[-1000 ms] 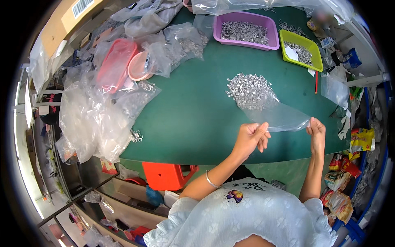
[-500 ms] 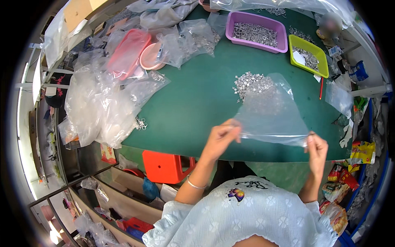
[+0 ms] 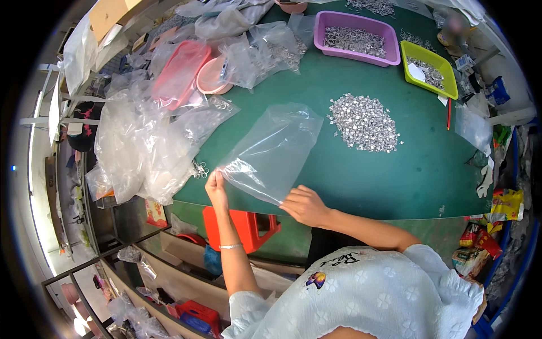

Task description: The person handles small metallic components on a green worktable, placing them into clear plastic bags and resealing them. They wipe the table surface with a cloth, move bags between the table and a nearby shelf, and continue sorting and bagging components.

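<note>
A clear plastic bag (image 3: 276,147) is stretched between my hands over the green table (image 3: 418,186), and it looks flat with nothing in it. My left hand (image 3: 216,189) pinches one corner near the table's front edge. At the opposite corner of that same edge, my right hand (image 3: 305,205) is closed on the plastic. To the right of the bag lies a pile of small silvery metal pieces (image 3: 366,123), apart from both hands. A few metal rings (image 3: 199,169) lie just beyond my left hand.
Beyond the pile stand a purple tray (image 3: 389,48) and a yellow-green tray (image 3: 451,82), both holding metal pieces. Plastic bags (image 3: 130,141), a pink tray (image 3: 180,73) and a round pink bowl (image 3: 212,76) crowd the left. A red stool (image 3: 243,231) is below the table edge.
Both hands have carried the plastic bag leftward, off the pile of metal pieces, which is now uncovered. My right forearm now reaches across to the left.
</note>
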The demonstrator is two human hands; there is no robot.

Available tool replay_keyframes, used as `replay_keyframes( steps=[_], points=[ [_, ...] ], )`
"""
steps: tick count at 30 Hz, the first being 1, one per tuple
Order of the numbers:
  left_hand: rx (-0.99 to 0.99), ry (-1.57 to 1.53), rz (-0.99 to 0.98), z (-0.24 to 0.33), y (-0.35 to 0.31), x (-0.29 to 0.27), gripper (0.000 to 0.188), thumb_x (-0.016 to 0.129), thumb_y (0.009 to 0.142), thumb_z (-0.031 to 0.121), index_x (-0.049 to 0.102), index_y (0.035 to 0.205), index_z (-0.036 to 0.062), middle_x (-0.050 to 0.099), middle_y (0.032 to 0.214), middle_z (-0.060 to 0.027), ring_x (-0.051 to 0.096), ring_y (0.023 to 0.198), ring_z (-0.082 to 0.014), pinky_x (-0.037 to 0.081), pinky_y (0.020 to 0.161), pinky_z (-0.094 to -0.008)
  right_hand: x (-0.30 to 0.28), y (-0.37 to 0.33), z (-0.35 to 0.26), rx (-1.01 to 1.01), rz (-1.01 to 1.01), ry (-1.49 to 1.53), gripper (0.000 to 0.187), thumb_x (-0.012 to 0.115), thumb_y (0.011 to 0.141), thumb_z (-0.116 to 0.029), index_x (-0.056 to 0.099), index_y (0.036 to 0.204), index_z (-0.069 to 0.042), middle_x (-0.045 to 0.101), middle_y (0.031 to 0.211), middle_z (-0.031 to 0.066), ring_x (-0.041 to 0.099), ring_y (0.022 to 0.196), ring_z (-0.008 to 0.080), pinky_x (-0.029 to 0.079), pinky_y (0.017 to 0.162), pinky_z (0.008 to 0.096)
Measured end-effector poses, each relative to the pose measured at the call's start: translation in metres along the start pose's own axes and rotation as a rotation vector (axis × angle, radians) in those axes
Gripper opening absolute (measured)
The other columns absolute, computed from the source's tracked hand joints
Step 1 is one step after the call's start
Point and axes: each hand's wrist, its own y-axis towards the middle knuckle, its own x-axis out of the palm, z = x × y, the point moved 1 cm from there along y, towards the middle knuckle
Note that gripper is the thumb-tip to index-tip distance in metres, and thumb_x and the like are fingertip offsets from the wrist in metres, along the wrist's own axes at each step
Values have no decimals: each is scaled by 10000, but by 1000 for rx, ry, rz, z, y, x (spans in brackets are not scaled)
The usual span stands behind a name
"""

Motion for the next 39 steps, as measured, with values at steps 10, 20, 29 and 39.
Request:
replay_keyframes(
  steps=[10,20,29,39],
  points=[
    [398,271,340,-13,106,-7,450,468,889,130,329,1289,-19,428,1265,-203,440,1153,-242,350,964,-321,81,5,14,106,-242,109,276,578,758,-90,577,1024,-14,589,985,125,547,924,291,410,840,366],
    [346,93,-87,-6,-138,84,278,455,799,-8,517,1071,-8,541,1041,-193,524,976,-339,424,840,-388,33,-64,46,471,-153,83,168,500,850,-60,590,937,53,606,878,158,581,799,244,459,731,322],
    [-2,117,11,-22,-292,61,220,460,824,18,550,1023,-6,598,900,-137,601,812,-255,474,717,-343,55,-62,-12,386,-558,286,156,495,836,-34,598,934,32,629,759,110,574,668,149,452,635,272],
    [-256,-27,707,-1,-402,-57,219,471,847,13,554,1047,-19,623,895,-113,603,803,-158,481,743,-284,149,-43,-105,254,-902,541,152,493,843,-39,603,928,22,617,752,81,567,704,123,454,669,245]
  ],
)
